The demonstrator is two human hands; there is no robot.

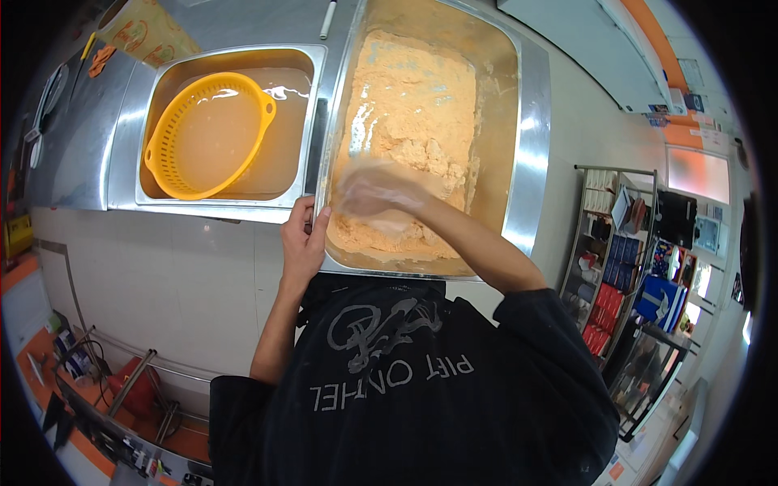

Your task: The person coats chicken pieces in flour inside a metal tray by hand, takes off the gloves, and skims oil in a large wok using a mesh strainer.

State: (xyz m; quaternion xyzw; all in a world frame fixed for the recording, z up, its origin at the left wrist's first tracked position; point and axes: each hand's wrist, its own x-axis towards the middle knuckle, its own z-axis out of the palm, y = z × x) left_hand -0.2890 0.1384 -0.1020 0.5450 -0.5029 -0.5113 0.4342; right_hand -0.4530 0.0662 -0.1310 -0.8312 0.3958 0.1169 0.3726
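Note:
My left hand (306, 238) grips the left rim of a deep steel pan (495, 127), thumb on top and fingers around the outer side. Inside the pan lies a bed of orange breading-like powder (419, 85), clumped near the middle. My right hand (380, 188) is in the pan, over the near half of the powder. It appears covered by a clear plastic glove and is blurred by motion, so its fingers cannot be made out. Whether it holds anything is hidden.
Left of the pan, a yellow plastic colander (267, 130) sits in cloudy liquid in a smaller steel pan (320, 79). A printed paper bucket (146, 33) and a marker pen (329, 19) lie beyond on the steel counter (243, 21). A wire shelf rack (614, 169) stands at right.

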